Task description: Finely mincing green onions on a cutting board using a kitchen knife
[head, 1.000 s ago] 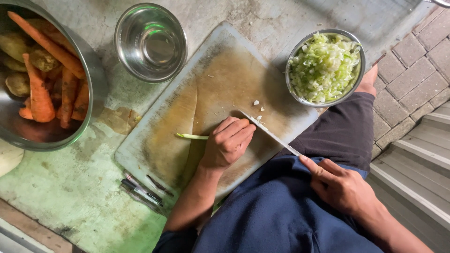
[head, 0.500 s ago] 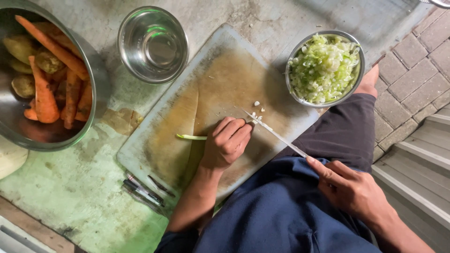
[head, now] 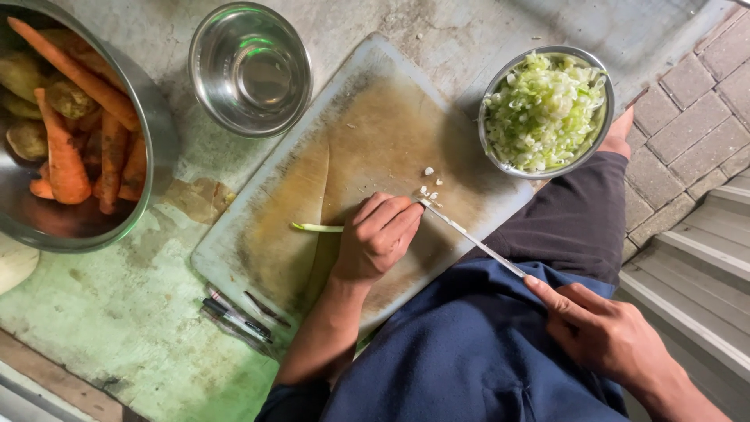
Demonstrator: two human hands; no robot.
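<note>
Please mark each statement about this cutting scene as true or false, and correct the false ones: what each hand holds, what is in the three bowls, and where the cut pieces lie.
1. The left hand presses a green onion stalk onto the cutting board. True.
2. The right hand holds a spoon. False: it holds a knife, whose tip meets the stalk at the left fingers.
3. The small steel bowl at the top holds carrots. False: it looks empty; the carrots lie in the large bowl on the left.
4. The bowl on the right holds chopped green onion. True.
5. A few cut pieces lie on the board near the knife tip. True.
</note>
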